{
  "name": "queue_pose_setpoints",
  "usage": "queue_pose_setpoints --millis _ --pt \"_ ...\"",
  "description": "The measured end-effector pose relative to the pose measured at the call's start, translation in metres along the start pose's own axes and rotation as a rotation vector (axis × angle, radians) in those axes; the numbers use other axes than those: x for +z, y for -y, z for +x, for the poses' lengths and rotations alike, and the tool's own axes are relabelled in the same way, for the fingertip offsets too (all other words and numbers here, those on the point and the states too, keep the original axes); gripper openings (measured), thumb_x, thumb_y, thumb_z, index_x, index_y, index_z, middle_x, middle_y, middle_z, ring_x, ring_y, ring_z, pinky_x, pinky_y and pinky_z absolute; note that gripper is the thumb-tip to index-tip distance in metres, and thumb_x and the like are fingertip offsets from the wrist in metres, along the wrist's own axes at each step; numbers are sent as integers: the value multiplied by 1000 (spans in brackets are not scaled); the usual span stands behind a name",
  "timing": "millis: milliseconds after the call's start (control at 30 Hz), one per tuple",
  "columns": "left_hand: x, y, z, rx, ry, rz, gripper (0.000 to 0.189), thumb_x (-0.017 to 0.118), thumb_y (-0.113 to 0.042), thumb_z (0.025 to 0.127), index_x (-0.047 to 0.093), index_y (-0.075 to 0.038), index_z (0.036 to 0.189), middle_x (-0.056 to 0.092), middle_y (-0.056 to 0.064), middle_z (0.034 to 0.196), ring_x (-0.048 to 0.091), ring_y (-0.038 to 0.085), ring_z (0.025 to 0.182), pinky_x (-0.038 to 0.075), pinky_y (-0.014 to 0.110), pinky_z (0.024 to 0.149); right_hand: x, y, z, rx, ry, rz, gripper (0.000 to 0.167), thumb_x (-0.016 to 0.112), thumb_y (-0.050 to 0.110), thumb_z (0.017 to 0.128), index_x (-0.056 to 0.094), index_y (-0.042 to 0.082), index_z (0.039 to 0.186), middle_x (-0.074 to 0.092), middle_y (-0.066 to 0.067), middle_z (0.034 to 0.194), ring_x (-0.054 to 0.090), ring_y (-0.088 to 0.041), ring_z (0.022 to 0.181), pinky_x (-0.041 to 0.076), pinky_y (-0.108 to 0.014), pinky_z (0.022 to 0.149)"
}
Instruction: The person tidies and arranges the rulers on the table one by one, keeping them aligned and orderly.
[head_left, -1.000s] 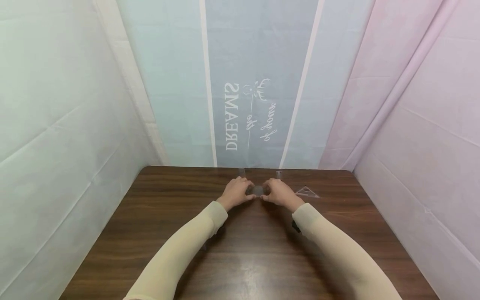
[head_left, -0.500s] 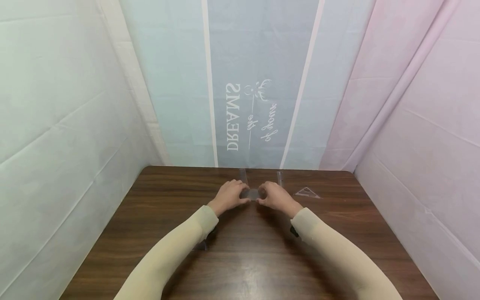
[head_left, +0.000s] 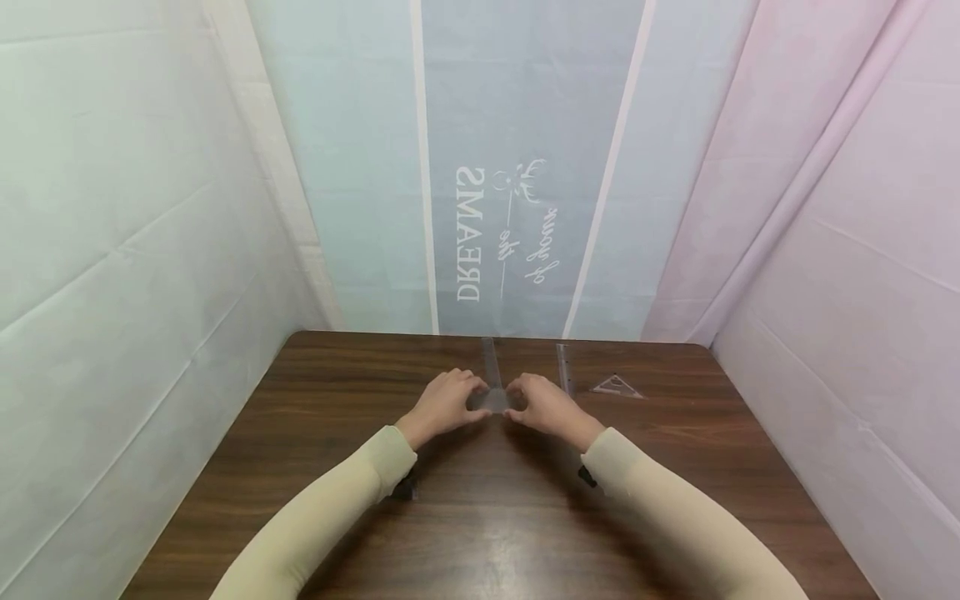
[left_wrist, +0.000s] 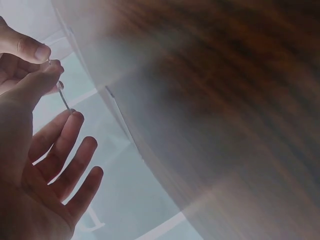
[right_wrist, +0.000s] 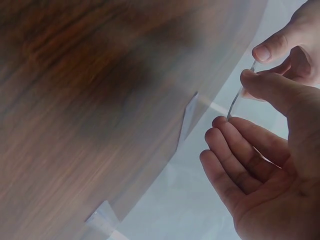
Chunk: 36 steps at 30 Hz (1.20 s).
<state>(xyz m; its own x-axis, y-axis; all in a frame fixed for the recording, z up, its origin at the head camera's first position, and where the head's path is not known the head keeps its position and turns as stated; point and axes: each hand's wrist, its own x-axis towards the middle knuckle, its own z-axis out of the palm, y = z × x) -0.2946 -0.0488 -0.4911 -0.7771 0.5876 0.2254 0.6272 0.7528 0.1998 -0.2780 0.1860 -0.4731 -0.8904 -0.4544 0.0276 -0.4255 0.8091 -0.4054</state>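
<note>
Between my hands I hold a thin, clear flat plastic piece, above the far half of the table. My left hand pinches its left side between thumb and fingertips. On its right side my right hand does the same. Both wrist views show the piece nearly edge-on as a slightly curved line, its exact kind not showing. In the right wrist view, the other fingers of my right hand extend loosely below it. Just beyond the hands lies a clear ruler, pointing toward the far edge.
Right of it lies a second clear ruler-like strip, partly behind my right hand. Farther right is a clear set square. Another clear piece shows partly beside the left sleeve. Fabric walls surround the brown wooden table.
Both hands, still holding the plastic piece, have come nearer and slightly left. The ruler and the strip beyond them show more fully now.
</note>
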Motion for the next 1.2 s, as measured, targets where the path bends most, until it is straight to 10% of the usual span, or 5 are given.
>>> queue_pose_setpoints --millis 1200 --pt "-16 -11 -67 41 -48 29 45 88 -47 89 78 -18 121 73 -4 114 65 16 102 56 36 90 18 35 -36 -159 -5 48 40 88 21 92 74 2 124 70 -3 109 62 -13 94 58 -36 81"
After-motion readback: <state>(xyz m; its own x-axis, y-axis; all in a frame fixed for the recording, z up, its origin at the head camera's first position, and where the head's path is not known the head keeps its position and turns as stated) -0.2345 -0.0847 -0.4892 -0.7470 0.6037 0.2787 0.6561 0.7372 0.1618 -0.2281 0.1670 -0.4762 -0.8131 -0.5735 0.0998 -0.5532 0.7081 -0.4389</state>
